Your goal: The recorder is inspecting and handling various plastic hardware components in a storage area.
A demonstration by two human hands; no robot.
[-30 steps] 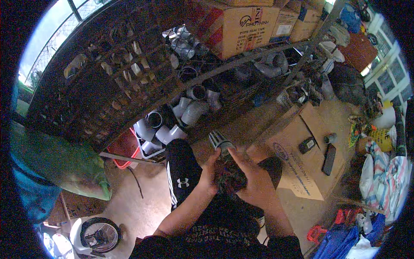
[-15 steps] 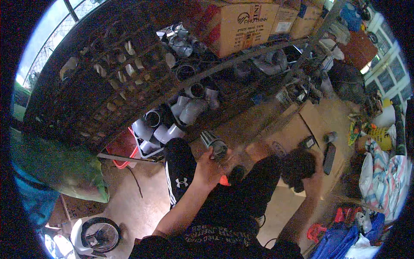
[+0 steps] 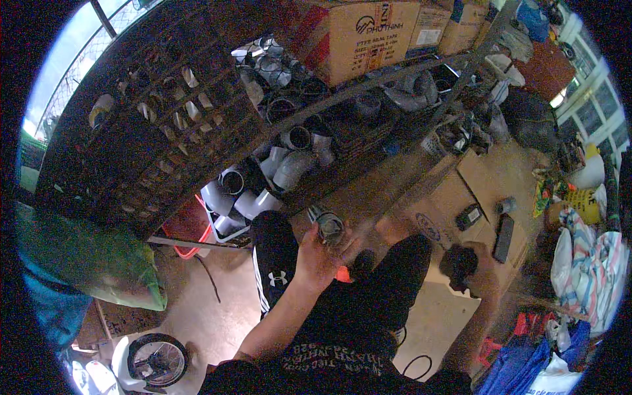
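Note:
Between my knees, my left hand (image 3: 320, 258) grips a grey cylindrical plastic fitting (image 3: 327, 224) with a ribbed side and its round end showing. Out to the right, over the cardboard, my right hand (image 3: 484, 270) is closed on a dark lump (image 3: 459, 263), perhaps a cloth. A dark cylindrical object (image 3: 362, 263) and a small orange piece (image 3: 343, 275) sit between my legs. On the cardboard sheet (image 3: 447, 197) lie a small black device (image 3: 469, 217), a short grey fitting (image 3: 505, 205) and a dark bar (image 3: 503, 238).
A dark metal rack (image 3: 164, 125) holds many fittings, with cardboard boxes (image 3: 368, 39) above. A tray (image 3: 227, 197) of grey pipe elbows stands ahead-left. A green sack (image 3: 85, 257) and a wheel (image 3: 158, 359) are at left, striped sacks (image 3: 586, 276) and blue plastic (image 3: 520, 368) at right.
My right hand has left the fitting and moved right with the dark lump, over the cardboard. My left hand has shifted slightly left, still holding the fitting, whose end now faces up more.

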